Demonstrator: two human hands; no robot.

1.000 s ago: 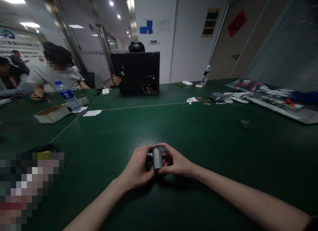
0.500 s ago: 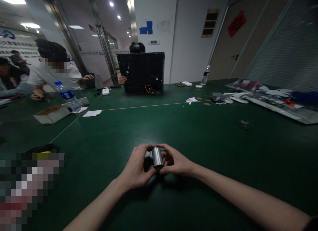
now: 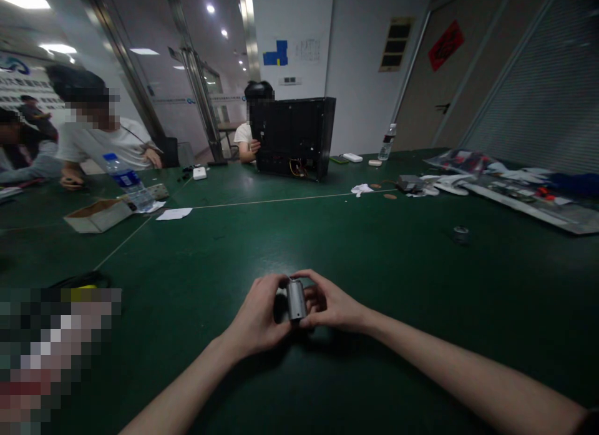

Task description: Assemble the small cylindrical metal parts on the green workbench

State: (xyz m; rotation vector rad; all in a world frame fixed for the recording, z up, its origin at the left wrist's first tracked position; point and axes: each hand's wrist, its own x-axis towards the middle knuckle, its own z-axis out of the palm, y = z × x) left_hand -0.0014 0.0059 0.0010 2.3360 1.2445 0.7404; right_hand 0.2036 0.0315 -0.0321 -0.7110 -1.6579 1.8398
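Observation:
A small silver metal cylinder [image 3: 296,299] is held upright just above the green table [image 3: 374,266], near its front edge. My left hand [image 3: 257,316] curls round the cylinder's left side, with a dark part showing between the fingers. My right hand [image 3: 332,305] pinches it from the right, thumb and forefinger meeting over its top. Both hands are closed on it and touch each other.
Across the table a person holds a black electronics case [image 3: 294,136] upright. At the left sit other people, a water bottle [image 3: 127,180] and an open cardboard box [image 3: 97,214]. A small black ring [image 3: 461,232] lies right of centre. Boards and papers [image 3: 515,188] cover the far right.
The black case across the table has been slid to the right by the person behind it. My hands have barely moved; the cylinder tilted slightly and came back upright.

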